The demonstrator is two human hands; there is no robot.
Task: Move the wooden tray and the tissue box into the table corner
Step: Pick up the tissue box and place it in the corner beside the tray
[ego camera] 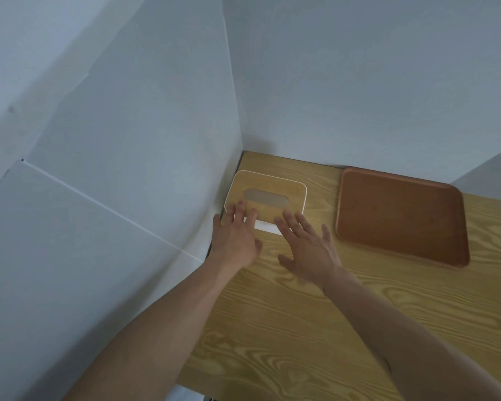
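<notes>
Pale walls (128, 140) meeting at twelve o'clock above a grained wooden table (301, 328). Reddish-brown wooden tray (402, 217), rounded, at two o'clock against the back wall. Tissue box (268, 195), wood-topped, white-edged, in the corner. Left hand (236, 237) and right hand (307, 248), fingers spread flat, gripping nothing, fingertips touching the box.

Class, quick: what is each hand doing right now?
Left hand: open, fingers on the tissue box, gripping nothing.
Right hand: open, fingertips at the box's near edge, gripping nothing.
</notes>
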